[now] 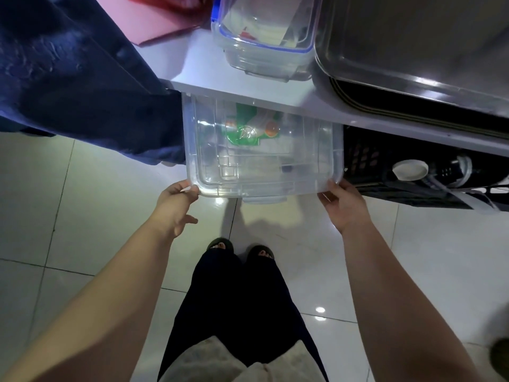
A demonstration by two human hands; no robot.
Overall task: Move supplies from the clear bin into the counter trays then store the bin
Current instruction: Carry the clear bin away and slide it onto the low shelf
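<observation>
Head cam: clear bin (261,161) is sitting halfway under the white counter (248,86), right beside a black crate (385,166). Left hand (176,205) and right hand (344,208) each curl their fingers on one near corner. There's a green packet (242,128) inside.

2 hands (176,205) (344,208) on clear bin (264,175) corners

The clear bin (209,172) shows a green packet (243,133) with orange spots. On the white counter (203,67), the transparent container (264,64) has a blue rim.
</observation>
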